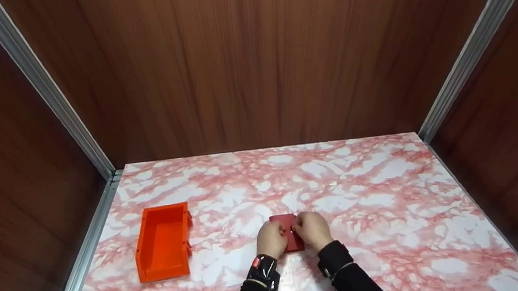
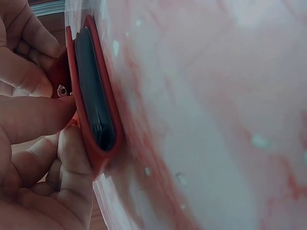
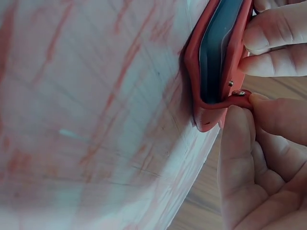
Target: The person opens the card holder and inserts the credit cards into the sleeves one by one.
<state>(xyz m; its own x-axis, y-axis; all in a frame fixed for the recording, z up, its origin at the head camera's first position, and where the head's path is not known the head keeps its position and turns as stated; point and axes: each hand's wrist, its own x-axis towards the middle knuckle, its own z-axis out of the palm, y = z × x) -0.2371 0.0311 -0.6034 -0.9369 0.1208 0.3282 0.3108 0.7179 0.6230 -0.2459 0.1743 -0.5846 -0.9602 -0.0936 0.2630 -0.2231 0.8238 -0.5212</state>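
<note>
A red card holder (image 1: 294, 245) with a stack of clear sleeves (image 2: 93, 86) inside lies on the table between both hands. From its left side, my left hand (image 1: 270, 239) grips it, thumb on the top cover and index finger curled at the edge. Thumb and index finger of my right hand (image 1: 315, 231) pinch the short closing strap (image 3: 243, 99), which carries a metal snap. In the right wrist view the strap stands away from the cover, beside the matching snap stud (image 3: 231, 83).
An orange open bin (image 1: 163, 244) stands to the left on the pink marbled table (image 1: 370, 177). Brown wood-grain panels (image 1: 249, 58) enclose the back and sides, with metal rails (image 1: 48, 91) at the corners.
</note>
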